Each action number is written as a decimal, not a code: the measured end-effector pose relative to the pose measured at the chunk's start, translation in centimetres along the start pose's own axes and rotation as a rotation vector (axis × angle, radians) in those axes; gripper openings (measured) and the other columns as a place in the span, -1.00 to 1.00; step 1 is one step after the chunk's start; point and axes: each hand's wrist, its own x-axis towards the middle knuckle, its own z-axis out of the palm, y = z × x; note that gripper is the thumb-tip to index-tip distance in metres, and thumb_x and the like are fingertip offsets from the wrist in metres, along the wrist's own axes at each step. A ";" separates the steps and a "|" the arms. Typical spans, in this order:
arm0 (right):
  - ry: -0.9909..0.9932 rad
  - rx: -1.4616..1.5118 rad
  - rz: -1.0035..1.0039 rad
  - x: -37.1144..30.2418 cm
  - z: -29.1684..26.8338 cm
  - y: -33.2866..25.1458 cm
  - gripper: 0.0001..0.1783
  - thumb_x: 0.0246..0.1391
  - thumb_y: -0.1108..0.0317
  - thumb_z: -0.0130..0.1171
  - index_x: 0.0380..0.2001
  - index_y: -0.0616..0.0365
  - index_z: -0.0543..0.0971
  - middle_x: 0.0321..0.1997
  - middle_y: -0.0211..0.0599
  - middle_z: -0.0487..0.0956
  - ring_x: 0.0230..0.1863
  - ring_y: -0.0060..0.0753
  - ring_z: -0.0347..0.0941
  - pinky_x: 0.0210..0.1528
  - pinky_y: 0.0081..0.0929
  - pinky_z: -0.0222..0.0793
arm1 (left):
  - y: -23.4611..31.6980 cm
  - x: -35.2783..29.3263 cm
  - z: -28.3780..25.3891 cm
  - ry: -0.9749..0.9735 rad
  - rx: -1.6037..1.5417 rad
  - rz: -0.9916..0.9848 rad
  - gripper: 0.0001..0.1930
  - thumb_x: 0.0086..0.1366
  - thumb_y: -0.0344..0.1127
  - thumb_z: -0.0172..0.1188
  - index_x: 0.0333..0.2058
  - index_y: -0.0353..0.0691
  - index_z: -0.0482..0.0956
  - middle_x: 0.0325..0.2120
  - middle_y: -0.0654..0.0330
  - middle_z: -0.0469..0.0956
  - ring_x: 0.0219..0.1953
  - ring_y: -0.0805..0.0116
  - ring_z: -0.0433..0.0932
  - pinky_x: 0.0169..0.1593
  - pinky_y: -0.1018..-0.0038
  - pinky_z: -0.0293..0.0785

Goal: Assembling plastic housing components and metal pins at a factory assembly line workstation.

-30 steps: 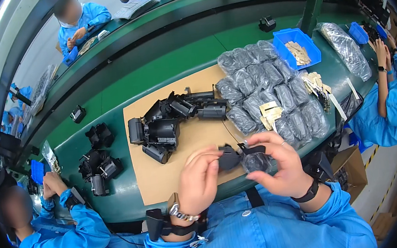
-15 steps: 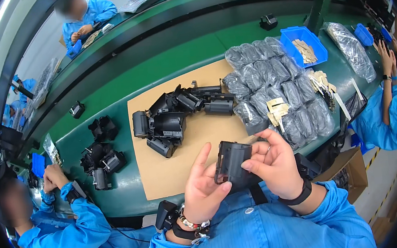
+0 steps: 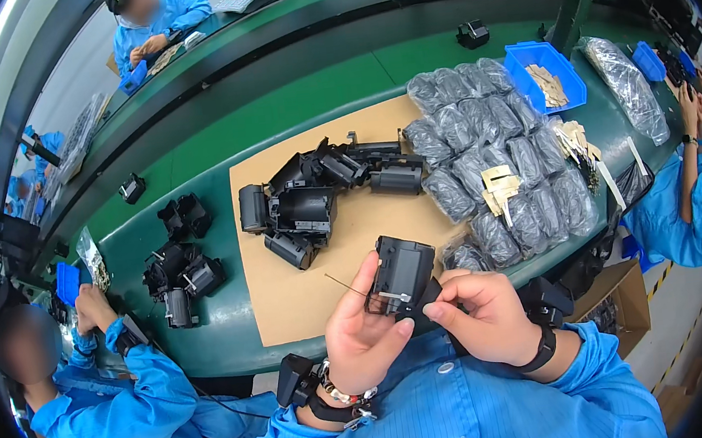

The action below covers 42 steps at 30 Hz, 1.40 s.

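In front of my chest I hold a black plastic housing point(image 3: 406, 266), box-like with a rounded side, tilted up above the bench edge. My left hand point(image 3: 362, 337) is closed around its left side and bottom, thumb at the lower edge. My right hand point(image 3: 483, 316) pinches a dark flap point(image 3: 432, 292) at the housing's lower right corner; whether that flap is part of the housing I cannot tell. A thin rod or wire point(image 3: 346, 284) sticks out to the left past my left fingers. A small pale metal part point(image 3: 397, 296) shows near the housing's lower edge.
Several black housings point(image 3: 303, 209) lie on a brown cardboard sheet point(image 3: 279, 312). Bagged dark parts point(image 3: 480, 141) fill the right, with tan slips point(image 3: 499, 189) on top. A blue bin point(image 3: 577, 92) stands behind. More housings point(image 3: 175, 267) lie left, near a co-worker point(image 3: 131, 404).
The housing has turned in my hands, bringing the thin rod and pale metal part into view. My right hand has moved from its upper right side down to the lower right corner.
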 end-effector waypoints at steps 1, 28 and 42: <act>-0.007 -0.052 0.005 0.0 0.0 -0.3 -0.90 -0.04 0.46 0.20 -0.52 0.27 0.51 -0.61 -0.37 0.43 -0.60 -0.61 0.30 -0.55 -0.63 0.19 | 0.0 0.0 -0.1 -0.003 0.037 0.005 -0.28 0.08 -0.79 -0.07 0.23 -0.41 -0.11 0.12 -0.06 0.19 0.17 0.20 0.22 0.18 0.31 0.16; 0.094 -0.189 -0.154 0.4 -0.1 -0.4 -0.93 -0.19 0.56 0.21 -0.58 0.28 0.51 -0.61 -0.29 0.48 -0.57 -0.51 0.43 -0.51 -0.63 0.29 | -0.8 -0.5 -0.7 0.080 0.067 -0.040 -0.30 0.03 -0.79 -0.04 0.20 -0.43 0.01 0.08 -0.01 0.26 0.11 0.26 0.30 0.13 0.40 0.23; 0.123 -0.118 -0.171 0.2 0.2 0.8 -0.92 -0.16 0.55 0.20 -0.55 0.26 0.48 -0.61 -0.29 0.47 -0.59 -0.51 0.38 -0.52 -0.61 0.26 | -0.8 -0.5 -0.4 0.079 0.061 -0.061 -0.29 0.02 -0.79 -0.03 0.20 -0.43 0.01 0.08 0.00 0.27 0.10 0.28 0.31 0.12 0.43 0.24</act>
